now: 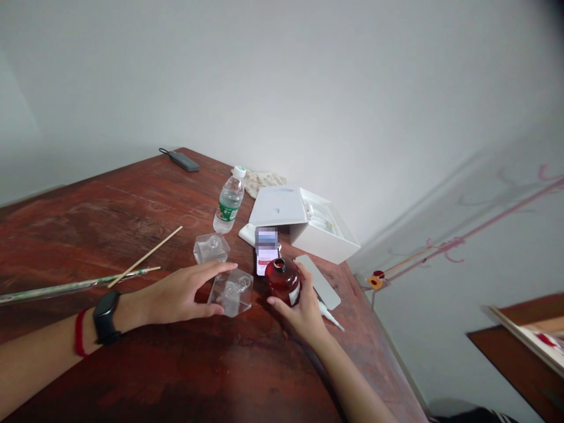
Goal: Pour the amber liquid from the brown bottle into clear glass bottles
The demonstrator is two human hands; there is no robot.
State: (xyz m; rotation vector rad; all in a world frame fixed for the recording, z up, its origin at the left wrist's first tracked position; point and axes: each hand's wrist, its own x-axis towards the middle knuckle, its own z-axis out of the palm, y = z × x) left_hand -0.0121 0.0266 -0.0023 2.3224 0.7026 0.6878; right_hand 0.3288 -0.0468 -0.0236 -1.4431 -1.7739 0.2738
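Observation:
My right hand (306,311) is wrapped round a brown glass bottle (281,283) with an uncapped neck and a pale label partly behind the fingers. My left hand (189,291) has thumb and fingers at two sides of a clear angular bottle (235,296) with a round threaded neck, left of the brown one. Behind it is a similar clear angular container (211,247). Just beyond the brown bottle a phone (264,249) shows a lit screen. A white pointed nozzle (332,317) lies right of my right hand.
A water bottle (228,205) stands in front of an open white box (326,241) and a pale cloth (259,181). Wooden sticks (145,255) and a long wrapped packet (74,289) lie left. A grey device (183,160) rests at the far corner; a pink rack (484,226) stands right.

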